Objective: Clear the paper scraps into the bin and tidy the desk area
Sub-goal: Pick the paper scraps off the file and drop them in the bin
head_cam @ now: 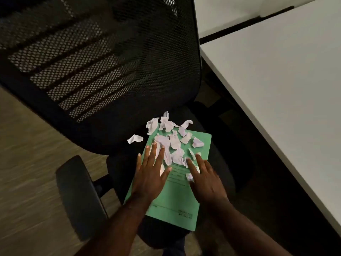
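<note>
Both hands lie flat and open on the green folder (172, 191), holding nothing. The scraps (172, 143) sit heaped just past the fingertips, between the left hand (150, 174) and right hand (206, 179), probably so the folder can serve as a tray. One scrap (135, 139) lies off it on the chair (103, 74). No bin shows.

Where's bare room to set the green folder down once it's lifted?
The white desk, right of the chair, shows bare all along. The chair seat is crowded: folder, scraps, left hand, right hand. One scrap lies off the folder.
</note>
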`<control>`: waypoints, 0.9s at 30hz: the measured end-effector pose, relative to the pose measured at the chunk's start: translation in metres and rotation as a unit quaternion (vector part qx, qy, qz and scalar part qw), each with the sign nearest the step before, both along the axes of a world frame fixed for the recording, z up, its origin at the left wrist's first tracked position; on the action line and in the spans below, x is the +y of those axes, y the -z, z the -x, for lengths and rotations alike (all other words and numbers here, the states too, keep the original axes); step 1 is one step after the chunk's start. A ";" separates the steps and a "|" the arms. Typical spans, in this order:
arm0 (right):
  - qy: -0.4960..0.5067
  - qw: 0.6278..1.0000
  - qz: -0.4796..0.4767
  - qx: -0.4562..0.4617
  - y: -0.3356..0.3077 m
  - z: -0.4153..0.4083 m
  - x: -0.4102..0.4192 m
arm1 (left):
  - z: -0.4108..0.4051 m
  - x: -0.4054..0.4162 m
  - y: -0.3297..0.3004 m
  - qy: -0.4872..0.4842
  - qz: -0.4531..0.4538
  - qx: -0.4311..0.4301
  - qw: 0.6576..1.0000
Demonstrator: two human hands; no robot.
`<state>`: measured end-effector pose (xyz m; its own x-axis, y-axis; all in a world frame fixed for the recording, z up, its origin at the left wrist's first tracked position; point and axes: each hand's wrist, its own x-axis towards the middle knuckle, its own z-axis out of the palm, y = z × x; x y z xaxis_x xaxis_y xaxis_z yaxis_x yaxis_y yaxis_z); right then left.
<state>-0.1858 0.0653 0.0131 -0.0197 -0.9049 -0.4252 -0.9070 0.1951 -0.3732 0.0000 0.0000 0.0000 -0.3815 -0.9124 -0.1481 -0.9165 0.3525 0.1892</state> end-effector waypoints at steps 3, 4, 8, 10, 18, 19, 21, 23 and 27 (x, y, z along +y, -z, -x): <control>-0.006 0.998 -0.055 0.003 0.017 -0.004 -0.017 | -0.006 -0.008 0.029 0.011 -0.062 -0.034 0.997; -0.012 0.998 -0.067 0.008 0.022 -0.005 -0.024 | -0.009 -0.008 0.039 0.007 -0.079 -0.035 0.996; -0.049 0.996 -0.075 0.020 0.041 -0.006 -0.045 | -0.003 -0.010 0.065 -0.007 -0.109 -0.017 0.994; -0.064 0.995 -0.068 0.022 0.047 -0.007 -0.058 | 0.000 -0.016 0.072 -0.010 -0.104 -0.021 0.994; -0.080 0.996 -0.040 -0.008 0.066 -0.010 -0.091 | -0.005 -0.048 0.096 -0.002 -0.082 -0.033 0.996; -0.065 0.997 -0.036 -0.022 0.067 -0.011 -0.093 | -0.006 -0.051 0.097 0.002 -0.064 -0.038 0.997; -0.042 0.998 -0.015 -0.037 0.069 -0.013 -0.094 | -0.008 -0.054 0.101 -0.001 -0.012 -0.036 0.999; -0.035 0.998 0.023 -0.037 0.071 -0.015 -0.092 | -0.009 -0.058 0.104 -0.013 0.028 -0.023 0.999; -0.033 0.995 0.068 -0.066 0.071 -0.014 -0.089 | -0.013 -0.066 0.107 0.005 0.024 0.021 0.999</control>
<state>-0.1715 -0.0235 -0.0580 0.0891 -0.9516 -0.2940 -0.8573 0.0770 -0.5090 0.0129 -0.0664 -0.1068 -0.3951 -0.9144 -0.0885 -0.9048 0.3707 0.2096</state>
